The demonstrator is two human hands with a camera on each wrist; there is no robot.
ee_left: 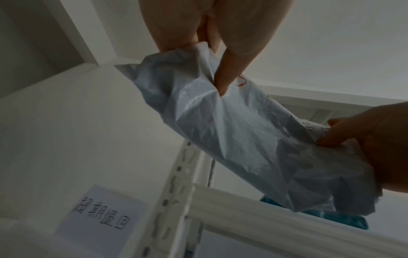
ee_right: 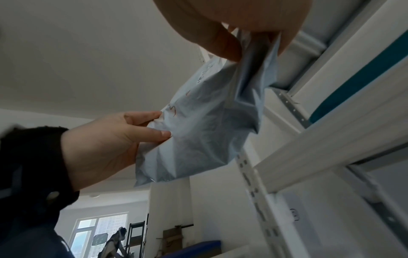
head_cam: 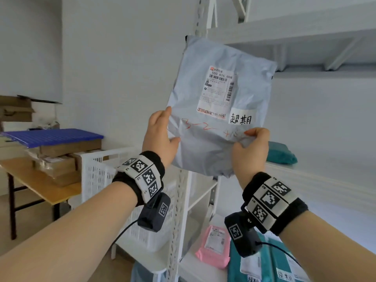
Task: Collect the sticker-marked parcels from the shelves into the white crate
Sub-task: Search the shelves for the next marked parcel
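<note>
- Two hands held one grey parcel (head_cam: pixel 213 127) up in the air, in front of the white shelves (head_cam: pixel 305 37).
- The left hand (head_cam: pixel 159 137) gripped the parcel's left edge, thumb on the front and fingers behind it.
- The right hand (head_cam: pixel 251 147) pinched the parcel's lower right corner, with its fingers curled round the crumpled plastic.
- The parcel stood almost upright and leaned a little to the right.
- A printed label (head_cam: pixel 219 92) with bar codes sat on the parcel's front.
- A small white sticker (head_cam: pixel 242 117) with black writing sat just below that label, near the right hand.
- Red writing ran across the parcel between the two hands.
- The white crate (head_cam: pixel 101 178) stood lower down, to the left of the shelves, beside the wooden counter (head_cam: pixel 40 184).
- Brown boxes (head_cam: pixel 61 161) and a blue lid (head_cam: pixel 53 136) were piled on the counter.
- A teal parcel (head_cam: pixel 281 153) lay on the shelf behind the right hand.
- A pink parcel (head_cam: pixel 213 247) lay on a lower shelf, with more teal ones beside it.
</note>
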